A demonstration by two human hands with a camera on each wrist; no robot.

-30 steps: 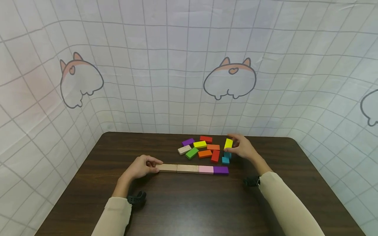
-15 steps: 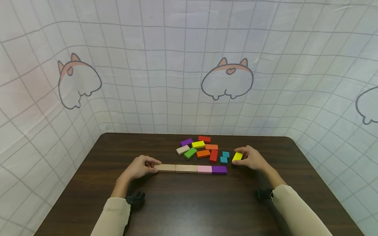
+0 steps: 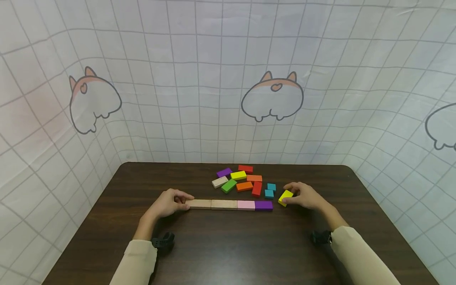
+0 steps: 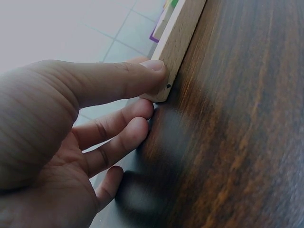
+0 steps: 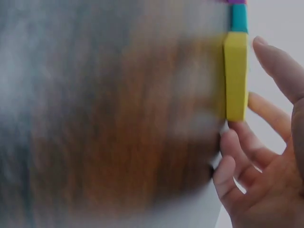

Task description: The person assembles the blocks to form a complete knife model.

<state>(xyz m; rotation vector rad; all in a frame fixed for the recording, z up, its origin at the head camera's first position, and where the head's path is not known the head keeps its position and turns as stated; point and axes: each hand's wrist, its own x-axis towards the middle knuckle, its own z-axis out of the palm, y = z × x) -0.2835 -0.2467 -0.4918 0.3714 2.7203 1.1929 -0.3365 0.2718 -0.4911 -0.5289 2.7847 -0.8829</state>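
Your L hand (image 3: 169,203) pinches the wood block (image 3: 200,204), same as a sec ago. Purple block (image 3: 263,205) now has the yellow block (image 3: 285,195) nearby, brought fwd from behind the blue blocks (image 3: 269,194): closer, unjoined. Can't tell if your R hand (image 3: 307,196) grips it.

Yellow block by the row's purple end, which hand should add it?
Probably the right hand: it's at the yellow block, while the left hand pinches the wooden block at the opposite end.

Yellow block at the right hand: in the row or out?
Out. In the head view, dark table shows between the yellow block and the purple block ending the row.
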